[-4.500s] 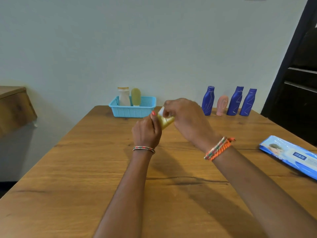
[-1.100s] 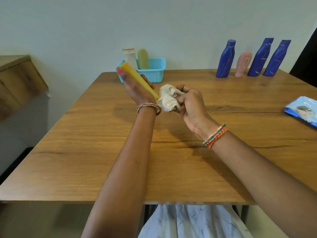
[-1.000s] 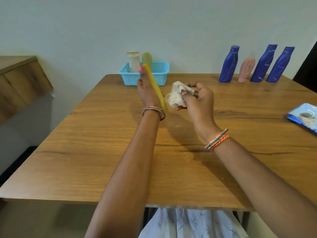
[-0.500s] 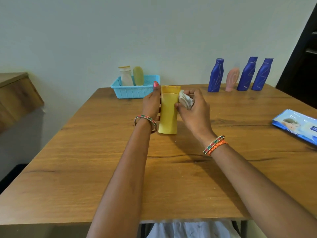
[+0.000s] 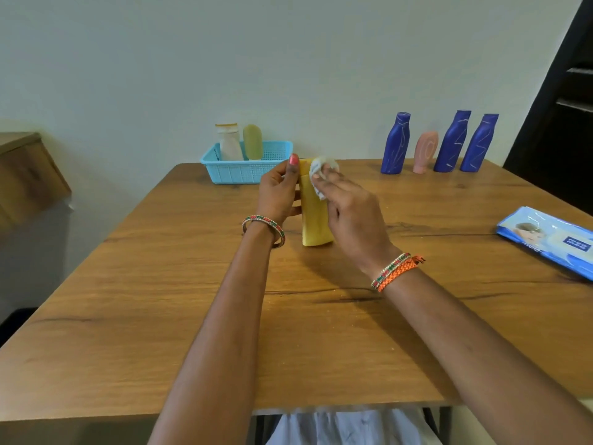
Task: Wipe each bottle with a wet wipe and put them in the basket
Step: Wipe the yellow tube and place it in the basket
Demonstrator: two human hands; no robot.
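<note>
A yellow bottle (image 5: 313,220) stands upright at the middle of the wooden table (image 5: 160,300). My left hand (image 5: 278,192) grips its left side, thumb up by the top. My right hand (image 5: 351,208) presses a crumpled white wet wipe (image 5: 321,170) against the bottle's upper right part. A light blue basket (image 5: 244,170) at the back holds a white bottle (image 5: 229,142) and a green bottle (image 5: 253,142). Three blue bottles (image 5: 395,143), (image 5: 451,141), (image 5: 478,143) and a pink bottle (image 5: 425,152) stand in a row at the back right.
A blue pack of wet wipes (image 5: 550,239) lies at the table's right edge. A wooden cabinet (image 5: 25,178) stands to the left of the table, and a dark door frame (image 5: 558,101) rises at the right. The wall runs just behind the basket and bottles.
The yellow bottle went from tilted in my left hand to upright on the table. My right hand with the wipe moved onto the bottle's upper part.
</note>
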